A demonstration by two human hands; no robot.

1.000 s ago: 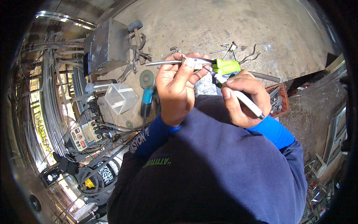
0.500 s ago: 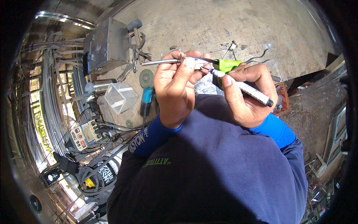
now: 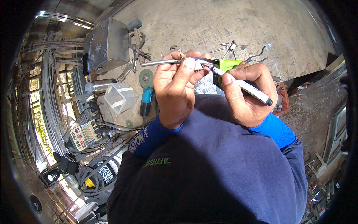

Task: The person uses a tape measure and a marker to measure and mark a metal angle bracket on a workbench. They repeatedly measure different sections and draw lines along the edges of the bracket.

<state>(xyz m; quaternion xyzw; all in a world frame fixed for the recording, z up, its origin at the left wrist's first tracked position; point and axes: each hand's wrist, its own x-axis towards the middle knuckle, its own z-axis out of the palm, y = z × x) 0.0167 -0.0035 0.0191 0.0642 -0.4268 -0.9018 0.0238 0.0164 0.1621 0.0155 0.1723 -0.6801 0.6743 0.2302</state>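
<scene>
Between the thumb and fingers of my left hand (image 3: 175,86) is a thin metal rod (image 3: 160,62), its free end pointing left. A small pale flat piece lies under the thumb at the rod's right end. My right hand (image 3: 253,91) is closed round a white marker pen (image 3: 248,88) with a dark end, its tip at the pale piece. A bright green and black object (image 3: 228,65) sits between the hands, a dark narrow strip running from it to my left fingers. Its kind and what supports it are partly hidden by the hands.
Beyond my hands spreads a worn workbench (image 3: 186,26). To the left are a metal box (image 3: 108,44), a hammer (image 3: 135,27), an angle grinder (image 3: 147,97), a clear plastic container (image 3: 121,98) and a welding machine (image 3: 86,135) with cables. Bent metal rods (image 3: 232,47) lie behind.
My hands stay almost in place with the same things held. The marker and its tip have shifted only slightly against the pale piece.
</scene>
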